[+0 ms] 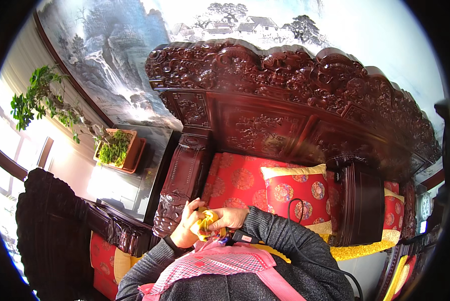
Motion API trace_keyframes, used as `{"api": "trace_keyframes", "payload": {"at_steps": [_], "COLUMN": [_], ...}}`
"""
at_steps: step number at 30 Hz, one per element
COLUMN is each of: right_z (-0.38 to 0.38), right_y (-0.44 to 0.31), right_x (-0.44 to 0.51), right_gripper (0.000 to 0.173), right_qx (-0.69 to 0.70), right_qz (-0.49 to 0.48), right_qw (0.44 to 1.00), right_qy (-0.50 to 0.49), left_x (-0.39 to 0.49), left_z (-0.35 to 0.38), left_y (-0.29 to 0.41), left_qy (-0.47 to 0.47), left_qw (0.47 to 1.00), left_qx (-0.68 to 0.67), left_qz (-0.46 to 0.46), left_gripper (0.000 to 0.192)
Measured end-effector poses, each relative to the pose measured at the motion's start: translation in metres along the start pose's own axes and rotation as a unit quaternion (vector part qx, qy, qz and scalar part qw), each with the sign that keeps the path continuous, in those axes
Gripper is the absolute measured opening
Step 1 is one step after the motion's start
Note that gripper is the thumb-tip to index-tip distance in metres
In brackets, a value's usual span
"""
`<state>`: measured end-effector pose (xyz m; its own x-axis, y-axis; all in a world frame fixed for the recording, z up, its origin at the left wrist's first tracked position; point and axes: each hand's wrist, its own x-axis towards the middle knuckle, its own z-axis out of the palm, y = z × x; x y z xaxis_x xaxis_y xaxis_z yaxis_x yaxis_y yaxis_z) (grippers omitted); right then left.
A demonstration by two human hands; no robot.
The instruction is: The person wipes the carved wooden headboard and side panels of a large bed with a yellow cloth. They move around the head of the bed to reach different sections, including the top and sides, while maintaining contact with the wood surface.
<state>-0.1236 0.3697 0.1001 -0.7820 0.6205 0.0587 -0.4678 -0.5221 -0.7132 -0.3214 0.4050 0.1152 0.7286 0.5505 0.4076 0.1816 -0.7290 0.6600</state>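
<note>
My left hand [187,225] and my right hand [230,218] are together in front of my chest. Between them is a bunched yellow cloth [206,225] with some darker, multicoloured parts at its lower edge. Both hands grip it, the right thumb lying across its front. A pink checked apron [217,259] covers my chest just below the hands. Near my right wrist sits a small black device [245,237], and a black cable [292,229] loops over my right sleeve.
Ahead stands a carved dark wooden sofa [255,124] with a red seat cushion [242,178] and a red patterned pillow [298,192]. A potted plant [129,150] rests on a side surface at left, near a carved chair [52,233]. A landscape mural [112,56] covers the wall.
</note>
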Motion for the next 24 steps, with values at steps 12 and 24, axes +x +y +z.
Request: {"api": "trace_keyframes", "payload": {"at_steps": [12, 24], "right_z": [-0.111, -0.145], "right_y": [-0.214, -0.332], "right_x": [-0.044, -0.038], "right_gripper": [0.02, 0.023], "right_qx": [-0.786, -0.838], "right_qz": [-0.188, -0.088], "right_qw": [0.231, -0.138], "right_qy": [0.542, 0.52], "left_x": [-0.027, -0.034], "left_z": [0.006, -0.002], "left_y": [-0.025, -0.053], "left_qy": [-0.025, 0.004], "left_qw": [0.946, 0.926], "left_qx": [-0.082, -0.109], "left_qz": [-0.313, -0.361], "left_gripper": [0.082, 0.069]}}
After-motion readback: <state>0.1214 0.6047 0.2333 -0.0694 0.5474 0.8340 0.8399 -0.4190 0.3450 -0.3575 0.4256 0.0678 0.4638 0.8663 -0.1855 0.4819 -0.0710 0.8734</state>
